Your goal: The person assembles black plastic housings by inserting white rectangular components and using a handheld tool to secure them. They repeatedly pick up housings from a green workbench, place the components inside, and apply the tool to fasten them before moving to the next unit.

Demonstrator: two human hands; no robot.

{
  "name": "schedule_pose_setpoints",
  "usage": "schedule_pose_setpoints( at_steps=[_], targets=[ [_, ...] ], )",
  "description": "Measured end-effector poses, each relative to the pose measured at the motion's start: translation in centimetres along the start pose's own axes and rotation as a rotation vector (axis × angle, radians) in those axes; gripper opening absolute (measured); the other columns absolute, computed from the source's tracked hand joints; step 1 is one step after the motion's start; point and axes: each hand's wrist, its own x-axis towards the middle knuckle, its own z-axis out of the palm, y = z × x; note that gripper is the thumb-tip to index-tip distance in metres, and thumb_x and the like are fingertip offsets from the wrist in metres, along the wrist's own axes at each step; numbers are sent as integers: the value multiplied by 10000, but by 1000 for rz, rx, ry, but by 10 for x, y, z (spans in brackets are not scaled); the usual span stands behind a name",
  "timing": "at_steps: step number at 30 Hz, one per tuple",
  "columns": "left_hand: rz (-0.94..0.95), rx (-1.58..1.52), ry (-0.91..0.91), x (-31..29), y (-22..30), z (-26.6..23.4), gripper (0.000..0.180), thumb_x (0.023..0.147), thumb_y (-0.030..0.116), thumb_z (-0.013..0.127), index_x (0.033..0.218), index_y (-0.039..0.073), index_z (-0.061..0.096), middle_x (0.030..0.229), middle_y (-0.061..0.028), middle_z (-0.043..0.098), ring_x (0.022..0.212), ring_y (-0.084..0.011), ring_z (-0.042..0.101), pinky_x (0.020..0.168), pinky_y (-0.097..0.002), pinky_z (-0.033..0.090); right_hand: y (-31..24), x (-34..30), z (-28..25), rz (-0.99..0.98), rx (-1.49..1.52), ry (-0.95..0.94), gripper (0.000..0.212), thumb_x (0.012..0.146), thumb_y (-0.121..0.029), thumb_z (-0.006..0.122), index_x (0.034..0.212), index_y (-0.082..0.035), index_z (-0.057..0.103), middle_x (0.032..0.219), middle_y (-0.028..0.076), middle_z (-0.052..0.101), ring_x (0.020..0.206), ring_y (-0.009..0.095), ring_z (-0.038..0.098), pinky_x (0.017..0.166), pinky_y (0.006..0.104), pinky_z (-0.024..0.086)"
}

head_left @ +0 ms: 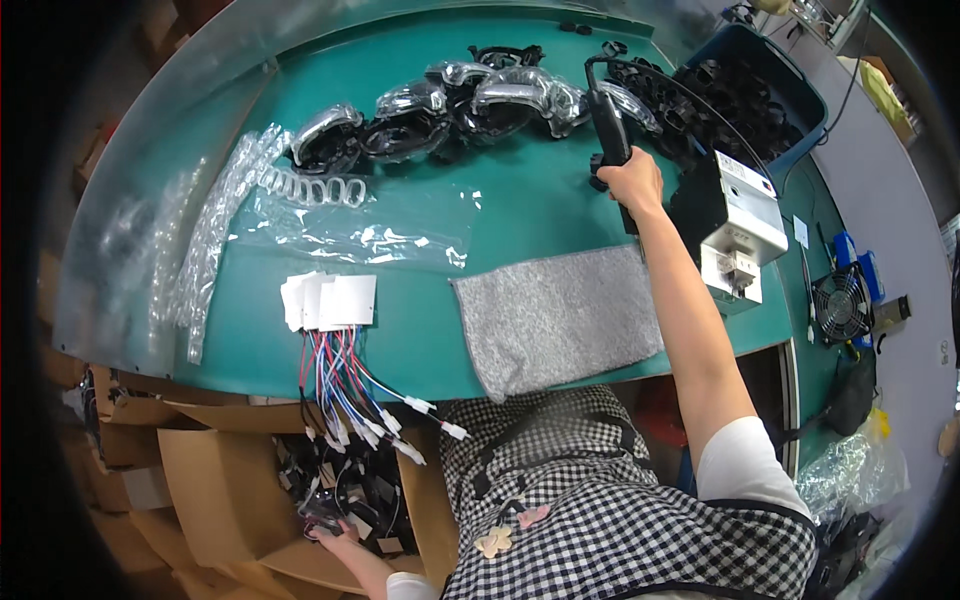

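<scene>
My right hand is stretched out over the green table and grips a black pen-shaped power tool with a cord looping off its top. My left hand reaches down below the table edge into a cardboard box of black parts with wires, fingers on one black part. A bundle of red, blue and white wires with white connectors hangs over the table's front edge, under white tags.
A grey cloth mat lies at the front. Bagged black housings line the back, with clear bags and plastic strips to the left. A white-grey unit, a blue bin and a small fan stand right.
</scene>
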Motion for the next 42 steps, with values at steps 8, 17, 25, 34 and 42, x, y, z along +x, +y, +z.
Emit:
schedule_pose_setpoints(
  at_steps=[8, 17, 25, 34, 42],
  targets=[
    [1034, 113, -798, -213, 69, 207, 470, 939, 231, 516, 1297, -61, 436, 1317, -157, 476, 1210, -257, 456, 991, -350, 405, -16, 28, 25, 17, -181, 13, 372, 712, -132, 659, 1070, -69, 580, 1017, 174, 658, 988, 351, 622, 836, 435, 486],
    [2524, 1100, -963, -466, -188, 432, 378, 646, 93, 762, 1009, 114, 659, 1189, -45, 577, 1208, -244, 457, 1084, -504, 178, -30, -50, -36, -125, 667, -436, 374, 644, -92, 702, 963, 7, 535, 690, 47, 552, 544, 120, 543, 493, 263, 435],
    [1942, 1083, -1782, -545, -188, 375, 253, 684, 94, 744, 815, -17, 559, 1050, -122, 647, 904, -301, 621, 848, -371, 467, 57, -104, -50, 85, 397, -552, 414, 659, -55, 690, 1027, 52, 535, 659, 70, 569, 566, 166, 586, 540, 293, 465],
    [2032, 1061, -1978, -523, -255, 146, 200, 613, 92, 700, 762, 31, 583, 1068, -82, 619, 926, -241, 595, 667, -314, 522, 68, -117, -43, -174, -65, -191, 499, 643, -274, 761, 965, 62, 580, 914, 240, 601, 871, 372, 609, 776, 429, 472],
    [1988, 987, -2060, -526, -206, 152, 580, 611, 252, 778, 1114, 39, 584, 1299, -148, 492, 1223, -359, 432, 1010, -489, 319, 70, -123, -36, -192, -86, -204, 433, 637, -277, 740, 884, 58, 620, 799, 239, 646, 793, 387, 638, 748, 431, 496]
  ],
)
